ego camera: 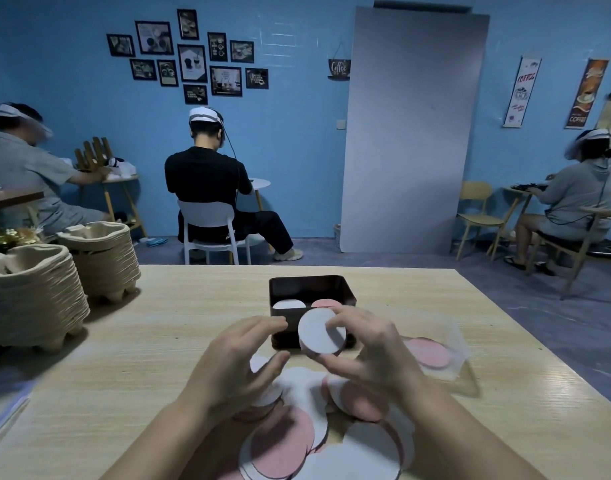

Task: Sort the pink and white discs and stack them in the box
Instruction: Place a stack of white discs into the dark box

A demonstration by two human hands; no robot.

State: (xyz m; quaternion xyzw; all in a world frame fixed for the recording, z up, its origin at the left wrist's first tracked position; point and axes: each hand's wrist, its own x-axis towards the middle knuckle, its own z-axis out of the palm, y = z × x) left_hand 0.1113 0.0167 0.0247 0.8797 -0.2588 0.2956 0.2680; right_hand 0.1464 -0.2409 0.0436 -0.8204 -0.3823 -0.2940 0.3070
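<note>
The right hand (370, 348) pinched a white disc (319, 336) by its rim, thumb below and fingertips above, and held it tilted in the air just before the box (345, 292). The left hand (235, 355) hovered beside it with fingers loosely spread, gripping nothing. The box stood at mid-desk toward the far edge; inside it lay a white stack (288, 304) on the left and a pink stack (326, 302) on the right. A loose pile (297, 434) of pink and white discs overlapped by the near edge of the desk (158, 341), and a clear bag (453, 341) with more pink discs sat toward the right edge. The discs looked thin, light and fairly stiff, likely to cling together or slide, so a rim pinch seemed best, peeling one at a time
</note>
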